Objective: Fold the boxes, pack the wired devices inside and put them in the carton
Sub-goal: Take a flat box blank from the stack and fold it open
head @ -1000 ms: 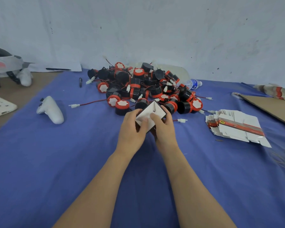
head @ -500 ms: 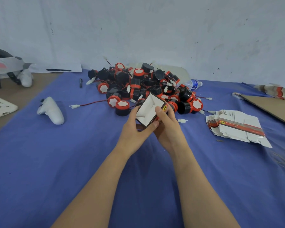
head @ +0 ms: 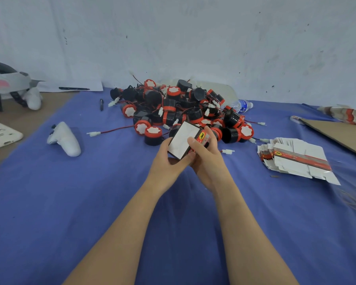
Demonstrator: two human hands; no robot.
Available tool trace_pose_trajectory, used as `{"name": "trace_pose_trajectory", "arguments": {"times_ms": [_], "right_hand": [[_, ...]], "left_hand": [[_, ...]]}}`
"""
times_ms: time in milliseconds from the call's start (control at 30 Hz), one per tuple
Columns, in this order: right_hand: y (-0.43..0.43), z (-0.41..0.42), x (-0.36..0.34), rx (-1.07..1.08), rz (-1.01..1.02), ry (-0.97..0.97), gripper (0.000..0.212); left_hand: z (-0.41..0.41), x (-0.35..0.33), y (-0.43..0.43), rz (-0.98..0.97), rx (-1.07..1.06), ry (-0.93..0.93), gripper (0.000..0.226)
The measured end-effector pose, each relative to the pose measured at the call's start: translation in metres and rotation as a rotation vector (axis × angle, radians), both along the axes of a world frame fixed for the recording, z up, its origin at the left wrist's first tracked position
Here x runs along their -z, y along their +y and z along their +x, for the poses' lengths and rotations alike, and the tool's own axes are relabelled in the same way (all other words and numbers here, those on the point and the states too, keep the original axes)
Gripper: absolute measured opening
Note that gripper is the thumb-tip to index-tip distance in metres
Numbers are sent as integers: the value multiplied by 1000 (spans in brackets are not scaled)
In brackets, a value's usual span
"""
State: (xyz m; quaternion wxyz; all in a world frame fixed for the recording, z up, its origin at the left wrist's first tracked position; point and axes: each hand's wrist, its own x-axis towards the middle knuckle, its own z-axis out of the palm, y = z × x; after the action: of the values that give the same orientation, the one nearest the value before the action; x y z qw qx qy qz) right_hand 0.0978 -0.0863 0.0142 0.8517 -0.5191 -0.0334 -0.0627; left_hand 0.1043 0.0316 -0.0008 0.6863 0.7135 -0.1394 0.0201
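Observation:
A small white box with a red and black band sits between both hands above the blue cloth. My left hand grips its lower left corner from below. My right hand holds its right side, thumb lying across the white face. Just behind lies a heap of black and red wired devices with white plugs. A stack of flat unfolded boxes lies to the right. A brown carton flap shows at the far right edge.
A white controller lies on the cloth at left. A headset, a white pad and a pen on paper sit far left. A water bottle lies behind the heap. More flat boxes rest far right.
The box was an open flat blank a second ago. Both hands have turned it and closed it up, so a plain white face now points at me.

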Motion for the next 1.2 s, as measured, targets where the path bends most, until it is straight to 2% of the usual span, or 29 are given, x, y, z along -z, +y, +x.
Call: {"name": "trace_pose_trajectory", "arguments": {"times_ms": [33, 100, 167, 233, 300, 333, 400, 500, 567, 633, 700, 767, 833, 867, 900, 1000, 1067, 1100, 1200], "right_hand": [[0, 0, 1, 55, -108, -24, 72], [3, -1, 2, 229, -493, -121, 78], [10, -2, 4, 318, -828, -214, 81], [14, -3, 5, 267, -1062, -245, 82], [18, -6, 5, 207, -1312, -246, 82], [21, -7, 4, 181, -1389, -256, 83], [29, -7, 4, 125, -1461, -291, 90], [36, -4, 6, 100, -1488, -274, 104], [34, -4, 5, 90, -1368, -260, 108], [29, -6, 5, 50, -1142, -242, 101], [25, -8, 2, 119, -993, -257, 78], [19, -6, -2, 396, -963, -334, 43], [9, -2, -5, 701, -825, -346, 26], [4, -1, -6, 758, -731, -273, 21], [-1, 1, -6, 706, -654, -146, 20], [-10, 1, 0, 158, -556, 258, 33], [-11, -1, 3, -22, -482, 306, 27], [-11, 0, 5, -43, -521, 285, 22], [-2, 0, 8, 75, -942, 206, 9]], "left_hand": [[1, 0, 1, 45, 12, -21, 61], [4, 2, 2, 119, 41, -7, 72], [7, 2, 8, 122, 38, 110, 75], [12, -1, 16, -14, -6, 238, 52], [16, -6, 24, -192, -149, 333, 27], [17, -8, 26, -205, -209, 351, 19], [15, -9, 23, -107, -194, 339, 30], [10, -7, 18, -35, -165, 311, 48], [9, -5, 19, -23, -178, 290, 42], [9, -4, 20, -37, -159, 272, 26], [9, -4, 20, -102, -133, 284, 21], [11, -3, 20, -126, -166, 295, 24], [13, -3, 21, -128, -229, 301, 27], [13, -3, 20, -147, -231, 301, 28], [13, -3, 20, -166, -206, 296, 31], [11, -5, 18, -166, -116, 246, 39], [10, -5, 19, -158, -119, 210, 40], [10, -4, 19, -152, -120, 187, 39], [7, -10, 17, -140, -91, 160, 32]]}}
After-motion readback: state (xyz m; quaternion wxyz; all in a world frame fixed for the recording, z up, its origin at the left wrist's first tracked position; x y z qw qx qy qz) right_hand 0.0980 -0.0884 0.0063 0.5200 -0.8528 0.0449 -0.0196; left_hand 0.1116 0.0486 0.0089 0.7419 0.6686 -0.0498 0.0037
